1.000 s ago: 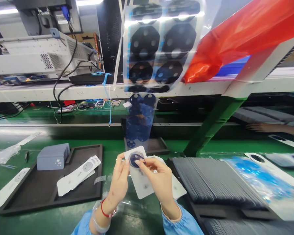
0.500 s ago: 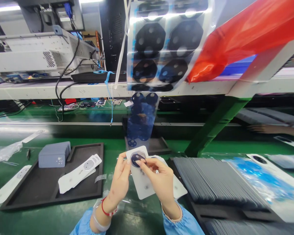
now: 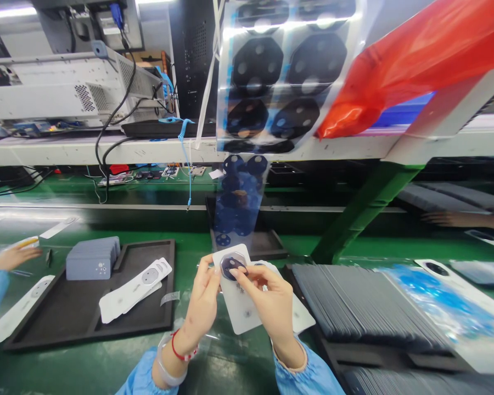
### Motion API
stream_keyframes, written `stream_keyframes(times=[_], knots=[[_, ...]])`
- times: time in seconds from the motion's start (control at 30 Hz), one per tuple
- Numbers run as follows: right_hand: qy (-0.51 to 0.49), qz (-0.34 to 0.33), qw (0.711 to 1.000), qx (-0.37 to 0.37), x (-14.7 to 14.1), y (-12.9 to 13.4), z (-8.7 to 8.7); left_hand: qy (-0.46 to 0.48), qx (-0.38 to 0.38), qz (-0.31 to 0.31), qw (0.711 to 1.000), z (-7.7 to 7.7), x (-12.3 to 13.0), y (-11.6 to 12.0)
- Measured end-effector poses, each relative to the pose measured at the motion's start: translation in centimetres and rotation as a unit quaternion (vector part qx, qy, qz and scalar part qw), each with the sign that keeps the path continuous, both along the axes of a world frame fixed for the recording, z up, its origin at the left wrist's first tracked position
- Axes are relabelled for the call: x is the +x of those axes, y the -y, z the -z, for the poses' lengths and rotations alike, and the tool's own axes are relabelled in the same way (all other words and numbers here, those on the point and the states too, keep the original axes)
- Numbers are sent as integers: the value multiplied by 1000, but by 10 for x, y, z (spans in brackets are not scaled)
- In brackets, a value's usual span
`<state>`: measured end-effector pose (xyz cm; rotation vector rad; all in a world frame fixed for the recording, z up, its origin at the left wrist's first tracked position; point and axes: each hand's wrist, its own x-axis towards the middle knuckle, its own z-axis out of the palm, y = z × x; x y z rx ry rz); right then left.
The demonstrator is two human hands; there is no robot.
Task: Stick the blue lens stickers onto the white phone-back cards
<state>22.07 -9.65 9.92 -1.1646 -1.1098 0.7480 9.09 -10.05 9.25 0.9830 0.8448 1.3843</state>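
My left hand (image 3: pixel 203 299) is closed on the left edge of a white phone back cover (image 3: pixel 241 314), holding it tilted above the bench. At the cover's top lies a dark octagonal film piece (image 3: pixel 229 261) with small round holes. The thumb and fingers of my right hand (image 3: pixel 271 299) pinch this film at its lower right, against the cover. Behind my right hand, another white cover (image 3: pixel 301 318) shows in part. Hanging in front is a clear sheet (image 3: pixel 286 71) bearing several similar dark octagons.
Left, a black tray (image 3: pixel 134 334) holds grey-blue covers (image 3: pixel 91 262) and white covers (image 3: pixel 127 296). Right stands a dense row of grey plates (image 3: pixel 362 302), beside blue plastic film (image 3: pixel 436 299). A green post (image 3: pixel 366 214) slants behind. Other people's hands show at left (image 3: pixel 18 255) and right (image 3: pixel 461 219).
Another person's hand and blue sleeve have come in at the left edge, over the plastic bag. My own hands hold nearly the same pose; the view has shifted slightly.
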Motion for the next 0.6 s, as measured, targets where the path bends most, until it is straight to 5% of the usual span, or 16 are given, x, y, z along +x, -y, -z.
stream_keyframes(times=[0.6], knots=[[5, 2, 1000, -2, -1, 0, -1, 6, -10, 0, 1000, -2, 0, 2]])
